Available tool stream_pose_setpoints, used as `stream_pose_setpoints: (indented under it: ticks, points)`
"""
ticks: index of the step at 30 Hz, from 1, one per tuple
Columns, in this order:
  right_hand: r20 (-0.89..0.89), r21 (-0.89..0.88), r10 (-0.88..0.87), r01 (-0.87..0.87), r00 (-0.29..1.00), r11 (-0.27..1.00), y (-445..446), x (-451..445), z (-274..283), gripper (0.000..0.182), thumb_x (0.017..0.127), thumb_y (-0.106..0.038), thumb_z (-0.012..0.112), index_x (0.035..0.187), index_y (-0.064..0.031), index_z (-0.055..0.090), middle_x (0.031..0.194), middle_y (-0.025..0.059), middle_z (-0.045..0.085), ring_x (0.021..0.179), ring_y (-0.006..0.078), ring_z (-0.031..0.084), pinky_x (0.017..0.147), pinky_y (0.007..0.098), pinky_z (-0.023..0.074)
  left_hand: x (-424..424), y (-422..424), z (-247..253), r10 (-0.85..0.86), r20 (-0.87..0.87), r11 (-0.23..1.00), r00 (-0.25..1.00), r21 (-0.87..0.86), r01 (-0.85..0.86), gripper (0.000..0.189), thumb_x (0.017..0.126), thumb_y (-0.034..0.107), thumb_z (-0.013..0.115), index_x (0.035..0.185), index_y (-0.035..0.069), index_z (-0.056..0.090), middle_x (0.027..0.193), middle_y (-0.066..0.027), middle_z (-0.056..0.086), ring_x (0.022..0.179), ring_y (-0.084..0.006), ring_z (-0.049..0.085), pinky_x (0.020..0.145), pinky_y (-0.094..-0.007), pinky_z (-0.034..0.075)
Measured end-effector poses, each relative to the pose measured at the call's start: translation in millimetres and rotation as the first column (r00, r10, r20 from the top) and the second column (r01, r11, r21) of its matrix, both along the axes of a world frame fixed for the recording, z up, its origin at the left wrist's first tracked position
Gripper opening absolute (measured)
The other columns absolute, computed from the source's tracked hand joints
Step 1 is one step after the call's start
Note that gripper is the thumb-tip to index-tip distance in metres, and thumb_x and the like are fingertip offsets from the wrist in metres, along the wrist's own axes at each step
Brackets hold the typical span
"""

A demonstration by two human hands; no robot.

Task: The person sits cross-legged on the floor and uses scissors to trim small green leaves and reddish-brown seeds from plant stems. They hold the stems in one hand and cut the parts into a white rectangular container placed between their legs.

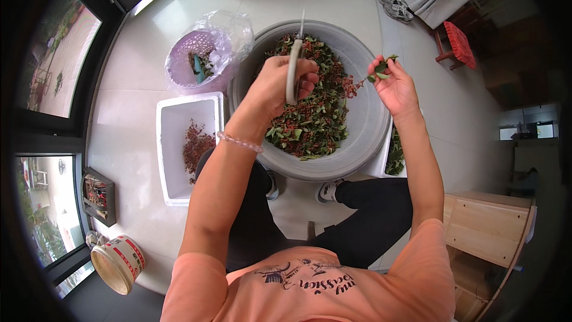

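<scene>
My left hand [273,81] grips a pair of scissors [293,69] by its pale handle, the blades pointing away from me over the far part of a wide grey tub [364,112]. Between the fingers of my right hand [397,91] is a sprig with green leaves [380,75]. Its cluster of small red berries [351,86] hangs over the tub's right side. Below both hands lies a heap of leafy, red-berried cuttings [308,116] in the tub. Whether the scissor blades are apart is not clear.
To the left, a white foam box [167,152] holds reddish berry clusters [196,145]. Behind it stands a purple basket [178,60] with a plastic liner. Another white box [380,167] with green leaves [395,154] sits partly under the tub's right rim. A wooden cabinet [485,228] stands at right.
</scene>
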State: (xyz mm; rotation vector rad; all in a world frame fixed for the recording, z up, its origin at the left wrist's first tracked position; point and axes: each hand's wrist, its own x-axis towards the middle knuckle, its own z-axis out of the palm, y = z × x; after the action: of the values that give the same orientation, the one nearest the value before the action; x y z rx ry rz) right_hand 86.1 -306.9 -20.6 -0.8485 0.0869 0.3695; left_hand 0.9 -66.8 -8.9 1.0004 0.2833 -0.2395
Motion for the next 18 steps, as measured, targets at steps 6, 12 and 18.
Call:
stream_pose_setpoints:
  ticks: [6,12,18]
  points:
    - [-0.131,0.091,0.006,0.006,0.991,0.996,22,-26,39,0.008,0.086,-0.004,0.045,0.09,0.0026,0.046,0.091,0.0152,0.053,0.087,0.025,0.053,0.081,0.0389,0.048,-3,-18,2,-0.058,0.294,0.795,0.954,0.591,-0.134,0.022,0.066,0.002,0.063,0.088,0.0,0.061,0.069,0.0019,0.052,0.061,-0.003,0.044,0.053,-0.0179,0.037]
    - [-0.104,0.129,0.057,-0.043,0.993,0.991,64,-45,40,0.007,0.085,-0.003,0.047,0.09,0.0021,0.046,0.091,0.0145,0.052,0.085,0.0242,0.054,0.082,0.0385,0.0475,-8,-12,16,-0.172,0.492,0.797,0.853,0.578,-0.172,0.022,0.067,0.003,0.07,0.087,-0.001,0.061,0.067,0.0025,0.055,0.059,-0.0036,0.047,0.053,-0.0194,0.039]
    - [-0.186,0.231,-0.009,0.052,0.982,0.971,91,-50,40,0.007,0.086,0.0,0.043,0.089,0.0054,0.045,0.088,0.0155,0.051,0.083,0.0243,0.053,0.08,0.0384,0.0473,-17,15,26,0.125,0.448,0.867,0.885,0.385,-0.317,0.021,0.074,0.016,0.066,0.082,-0.002,0.06,0.069,-0.0045,0.059,0.06,-0.0081,0.052,0.053,-0.0192,0.042]
